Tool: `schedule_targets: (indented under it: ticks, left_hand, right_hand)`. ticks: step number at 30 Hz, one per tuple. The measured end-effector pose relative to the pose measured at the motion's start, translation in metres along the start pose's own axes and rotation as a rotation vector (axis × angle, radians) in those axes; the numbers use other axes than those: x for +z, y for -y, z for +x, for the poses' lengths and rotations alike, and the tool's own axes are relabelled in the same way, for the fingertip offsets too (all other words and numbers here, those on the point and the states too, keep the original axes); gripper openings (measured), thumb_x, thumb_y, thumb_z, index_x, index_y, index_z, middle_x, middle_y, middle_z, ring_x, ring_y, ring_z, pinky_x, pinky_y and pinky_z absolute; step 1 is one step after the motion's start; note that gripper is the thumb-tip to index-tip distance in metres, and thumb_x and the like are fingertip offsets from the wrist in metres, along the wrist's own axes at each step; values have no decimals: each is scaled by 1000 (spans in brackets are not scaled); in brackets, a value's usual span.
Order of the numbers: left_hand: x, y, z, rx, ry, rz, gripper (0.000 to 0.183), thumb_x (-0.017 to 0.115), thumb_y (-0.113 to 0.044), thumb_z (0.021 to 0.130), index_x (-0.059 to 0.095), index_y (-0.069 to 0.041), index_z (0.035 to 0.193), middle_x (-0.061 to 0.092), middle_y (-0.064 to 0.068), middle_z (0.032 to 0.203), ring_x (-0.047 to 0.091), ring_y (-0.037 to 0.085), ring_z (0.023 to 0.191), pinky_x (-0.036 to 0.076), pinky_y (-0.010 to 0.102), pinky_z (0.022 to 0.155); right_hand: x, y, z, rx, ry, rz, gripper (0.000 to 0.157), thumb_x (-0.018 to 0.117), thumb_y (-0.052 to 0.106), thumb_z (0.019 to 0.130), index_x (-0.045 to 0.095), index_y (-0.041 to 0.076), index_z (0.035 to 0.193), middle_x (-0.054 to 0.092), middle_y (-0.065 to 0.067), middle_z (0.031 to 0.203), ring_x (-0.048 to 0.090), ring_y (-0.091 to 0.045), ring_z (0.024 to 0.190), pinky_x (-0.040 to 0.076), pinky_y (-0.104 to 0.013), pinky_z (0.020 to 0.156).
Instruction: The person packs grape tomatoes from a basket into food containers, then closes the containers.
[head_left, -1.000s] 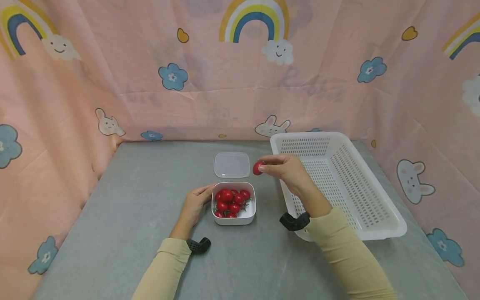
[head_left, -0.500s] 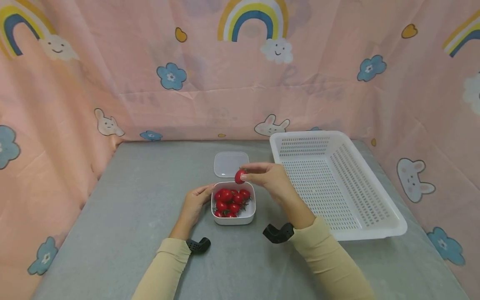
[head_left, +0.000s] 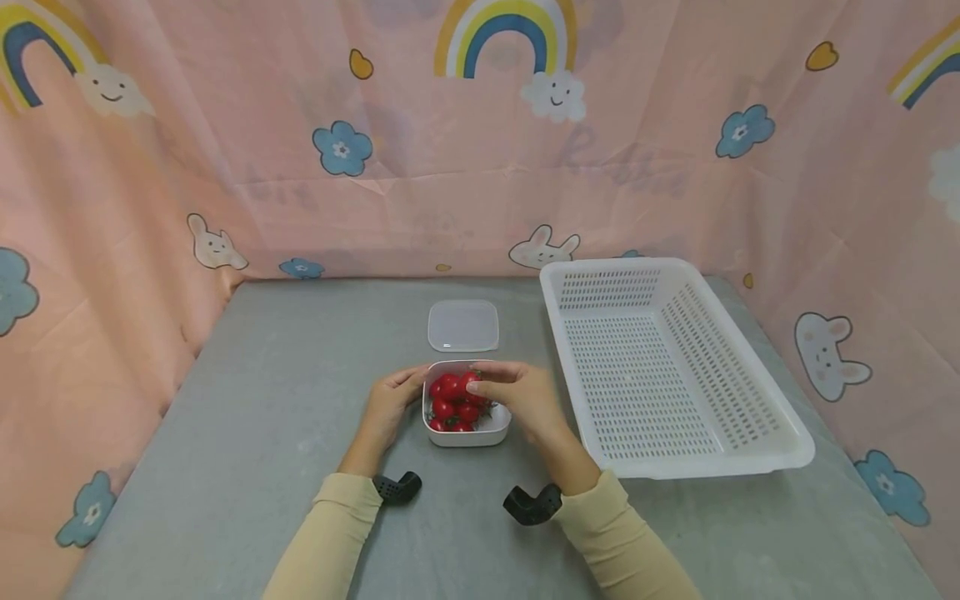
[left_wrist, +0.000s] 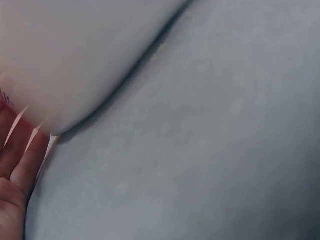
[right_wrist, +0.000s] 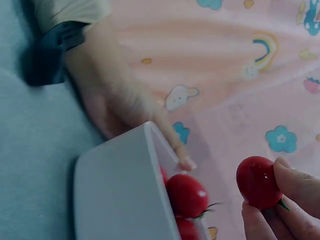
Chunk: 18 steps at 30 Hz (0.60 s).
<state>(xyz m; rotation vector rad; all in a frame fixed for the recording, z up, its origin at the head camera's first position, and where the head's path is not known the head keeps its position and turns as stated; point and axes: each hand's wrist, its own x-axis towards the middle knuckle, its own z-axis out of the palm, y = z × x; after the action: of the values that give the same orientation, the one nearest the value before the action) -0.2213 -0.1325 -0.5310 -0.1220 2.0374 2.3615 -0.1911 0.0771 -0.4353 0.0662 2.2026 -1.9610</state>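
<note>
A small white square box point(head_left: 468, 439) holds several red cherry tomatoes point(head_left: 448, 410) with green stems. My right hand point(head_left: 527, 402) reaches over the box's right side and pinches one cherry tomato point(right_wrist: 256, 181) between thumb and fingers. In the right wrist view that tomato is above the box opening, apart from those inside. My left hand point(head_left: 386, 414) rests against the box's left side. Its fingers lie fairly straight along the wall in the left wrist view, one reaching the rim.
Behind the box a translucent lid point(head_left: 463, 326) lies flat on the grey tabletop point(head_left: 315, 350). To the right stands a large white perforated basket point(head_left: 757, 400), with no tomatoes visible in it. A pink patterned curtain point(head_left: 412, 200) surrounds the table's back and sides.
My right hand has carried the pinched cherry tomato left from the basket's near side, then down into the box's opening. My left hand has stayed against the box.
</note>
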Motion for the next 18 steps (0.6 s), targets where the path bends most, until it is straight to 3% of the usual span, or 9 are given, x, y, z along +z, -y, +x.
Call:
schedule_targets:
  ticks: [9, 18]
  left_hand:
    - [1, 1, 1, 9, -10, 5, 33, 66, -11, 94, 66, 14, 116, 75, -13, 92, 69, 0, 88, 56, 17, 82]
    - [1, 0, 1, 1, -4, -2, 36, 65, -12, 95, 63, 16, 119, 75, -12, 93, 69, -1, 86, 55, 17, 82]
  right_hand:
    - [5, -25, 4, -7, -42, -133, 25, 81, 12, 80, 78, 4, 103, 77, -12, 103, 67, -18, 95, 56, -26, 80]
    - [9, -26, -1, -64, -36, -302, 25, 85, 15, 76, 80, 6, 99, 77, -11, 104, 65, -21, 96, 53, -25, 75]
